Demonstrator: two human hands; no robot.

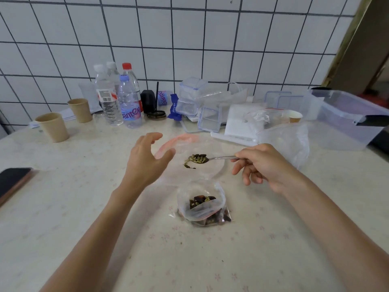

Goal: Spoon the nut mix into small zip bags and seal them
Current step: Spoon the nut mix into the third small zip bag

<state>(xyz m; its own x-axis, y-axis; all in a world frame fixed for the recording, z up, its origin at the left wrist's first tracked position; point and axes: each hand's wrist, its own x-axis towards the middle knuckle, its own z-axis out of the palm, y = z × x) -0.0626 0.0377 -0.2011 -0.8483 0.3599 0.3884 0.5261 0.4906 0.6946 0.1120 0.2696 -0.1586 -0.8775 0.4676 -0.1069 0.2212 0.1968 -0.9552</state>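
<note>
My right hand (263,165) grips the handle of a metal spoon (223,158) whose bowl carries seeds and nuts (197,159). A few pieces sit just under the bowl. The spoon hovers over a blurred clear zip bag (210,173) with a red strip. My left hand (145,161) is beside that bag's left edge, with fingers spread and curved and the thumb at the end of the red strip; no grip shows. Nearer to me, a small open zip bag (203,207) stands on the table with nut mix inside.
A larger clear zip bag (284,142) lies right of my right hand. Along the wall stand water bottles (126,98), two paper cups (53,127), clear lidded containers (195,95) and a big plastic tub (347,119). A phone (12,182) lies at the left edge.
</note>
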